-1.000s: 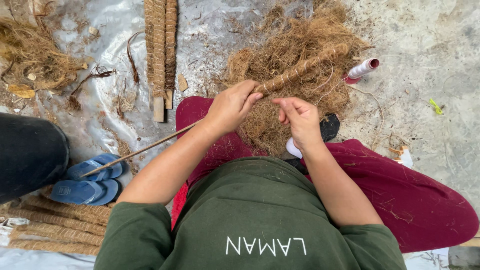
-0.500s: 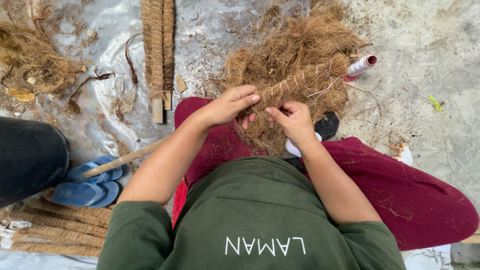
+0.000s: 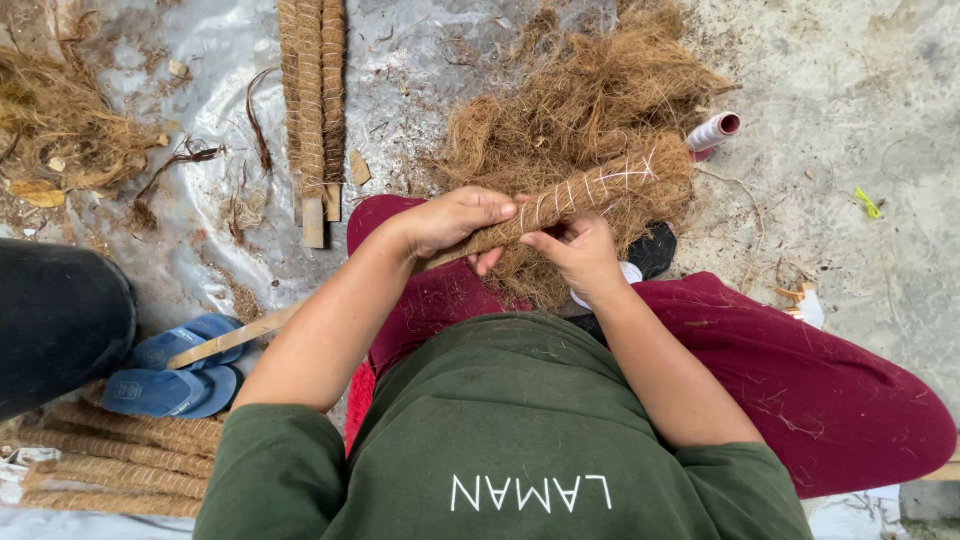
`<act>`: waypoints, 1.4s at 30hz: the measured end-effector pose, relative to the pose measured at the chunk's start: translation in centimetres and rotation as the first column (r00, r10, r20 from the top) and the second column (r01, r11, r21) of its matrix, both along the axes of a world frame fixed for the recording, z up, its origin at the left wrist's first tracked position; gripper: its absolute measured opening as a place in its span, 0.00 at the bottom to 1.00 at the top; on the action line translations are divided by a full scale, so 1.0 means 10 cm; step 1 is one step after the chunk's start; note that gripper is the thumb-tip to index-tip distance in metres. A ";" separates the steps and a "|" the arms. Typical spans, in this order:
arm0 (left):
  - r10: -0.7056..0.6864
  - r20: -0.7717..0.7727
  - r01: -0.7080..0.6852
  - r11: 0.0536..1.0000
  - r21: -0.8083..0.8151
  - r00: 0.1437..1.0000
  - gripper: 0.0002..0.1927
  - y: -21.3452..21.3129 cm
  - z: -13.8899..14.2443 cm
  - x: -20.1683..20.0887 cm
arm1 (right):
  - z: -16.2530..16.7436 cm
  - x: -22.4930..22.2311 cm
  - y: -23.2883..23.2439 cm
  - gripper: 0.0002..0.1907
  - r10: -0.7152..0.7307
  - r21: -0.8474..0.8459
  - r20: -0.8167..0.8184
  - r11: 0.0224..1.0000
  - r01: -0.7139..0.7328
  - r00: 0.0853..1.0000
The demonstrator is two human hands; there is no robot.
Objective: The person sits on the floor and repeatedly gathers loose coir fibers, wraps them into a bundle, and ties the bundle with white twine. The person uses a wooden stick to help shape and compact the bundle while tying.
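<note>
A wooden stick wrapped in brown coconut fibre and bound with white thread [image 3: 590,190] slants across my lap. My left hand [image 3: 455,220] grips it from above near the middle. My right hand [image 3: 580,250] holds it from below, fingers closed on the fibre just right of the left hand. The stick's bare wooden end [image 3: 235,335] pokes out lower left, under my left forearm. A big heap of loose brown fibre [image 3: 580,110] lies on the ground just beyond my hands.
A thread spool [image 3: 712,132] lies right of the heap. Finished fibre-wrapped sticks [image 3: 312,100] lie ahead on plastic sheeting, more at lower left [image 3: 110,460]. Blue sandals [image 3: 165,375] and a dark object [image 3: 55,320] sit left. Another fibre pile [image 3: 60,120] is far left.
My hands have closed together on the wrapped stick. The right hand came in from the side and now grips it from underneath; the stick's wrapped end has risen toward the upper right.
</note>
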State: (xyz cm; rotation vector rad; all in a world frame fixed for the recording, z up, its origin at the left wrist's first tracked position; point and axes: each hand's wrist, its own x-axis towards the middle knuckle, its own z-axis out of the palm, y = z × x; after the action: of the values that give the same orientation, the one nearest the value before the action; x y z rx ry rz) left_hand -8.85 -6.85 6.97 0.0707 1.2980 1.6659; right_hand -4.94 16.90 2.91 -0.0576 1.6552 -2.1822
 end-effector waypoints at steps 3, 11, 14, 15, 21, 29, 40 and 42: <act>0.004 -0.074 -0.011 0.996 -0.090 0.997 0.22 0.05 -0.06 0.10 | 0.05 0.02 -0.03 0.22 -0.036 -0.124 -0.002 0.992 0.036 0.999; -0.191 -0.951 -0.413 0.867 -0.279 0.242 0.24 0.22 0.21 0.37 | 0.00 -0.01 0.02 0.18 -0.121 -0.088 0.032 0.988 0.123 0.992; -0.231 -0.863 -0.384 0.823 -0.419 0.449 0.18 0.23 0.29 0.33 | -0.10 -0.06 0.03 0.15 -0.121 -0.106 0.060 0.986 0.126 0.991; -0.240 -0.850 -0.388 0.809 -0.443 0.470 0.18 0.22 0.31 0.30 | -0.12 -0.08 0.05 0.13 -0.097 -0.176 0.114 0.977 0.116 0.989; -0.227 -0.862 -0.489 0.745 -0.454 0.454 0.17 0.09 0.41 0.11 | -0.19 -0.11 0.15 0.10 0.030 -0.470 0.334 0.871 0.139 0.942; -0.157 -0.787 -0.397 0.795 -0.459 0.597 0.18 -0.01 0.48 -0.03 | 0.33 -0.03 0.07 0.15 -0.062 -0.052 -0.675 0.998 0.037 0.735; 0.009 -0.800 -0.392 0.875 -0.283 0.600 0.15 0.03 0.55 0.12 | 0.15 -0.03 -0.03 0.02 0.119 -0.664 0.238 0.744 0.072 0.964; 0.028 -0.738 -0.326 0.908 -0.264 0.674 0.15 0.05 0.52 0.14 | -0.05 -0.04 0.01 0.03 0.129 -0.674 0.291 0.731 0.107 0.948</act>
State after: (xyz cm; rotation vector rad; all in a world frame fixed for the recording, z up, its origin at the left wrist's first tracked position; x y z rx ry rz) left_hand -7.41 -6.32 12.15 0.4207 2.2881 1.5626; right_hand -5.32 16.97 2.40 0.0808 0.6012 -2.5110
